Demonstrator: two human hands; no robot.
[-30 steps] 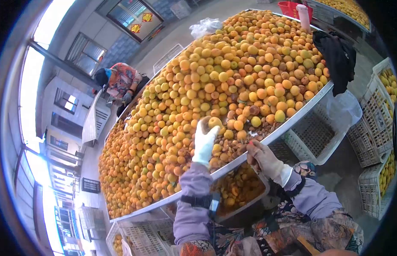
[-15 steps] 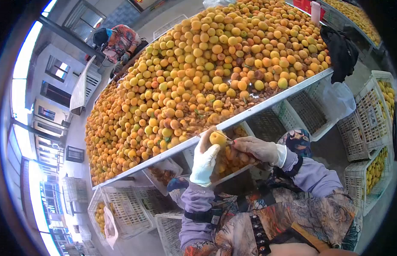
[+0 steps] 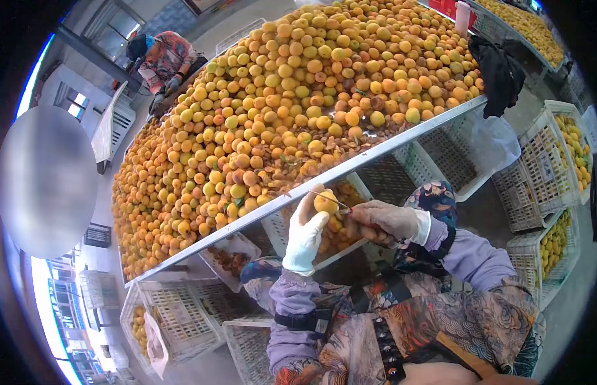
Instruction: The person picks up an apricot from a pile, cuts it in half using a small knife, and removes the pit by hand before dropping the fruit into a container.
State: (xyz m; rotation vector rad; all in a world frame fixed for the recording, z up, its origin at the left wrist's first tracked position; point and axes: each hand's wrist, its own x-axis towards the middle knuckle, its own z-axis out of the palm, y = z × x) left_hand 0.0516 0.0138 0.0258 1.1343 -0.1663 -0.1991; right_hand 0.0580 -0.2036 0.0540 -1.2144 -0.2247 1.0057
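Note:
My left hand (image 3: 305,236), in a white glove, holds a yellow-orange apricot (image 3: 325,203) between thumb and fingers just off the table's front edge. Closed around a small thin-bladed knife (image 3: 343,210), my gloved right hand (image 3: 393,221) keeps the blade close against the fruit's right side. Its handle is mostly hidden by the fingers. Below both hands stands a crate (image 3: 350,254) with apricots in it. A large heap of apricots (image 3: 273,109) covers the table beyond, with brown scraps (image 3: 298,165) near its front.
The table's metal rim (image 3: 375,153) runs diagonally in front of me. Plastic crates stand beneath and beside it, some with fruit, including a stacked crate (image 3: 536,173) at right. A black cloth (image 3: 497,70) hangs at the corner. Another person (image 3: 167,61) works at the far left.
The view has shifted slightly, so the table and heap sit further left. Both hands keep hold of the apricot and knife, with the blade now across the fruit's upper right. A blurred oval now covers part of the left side.

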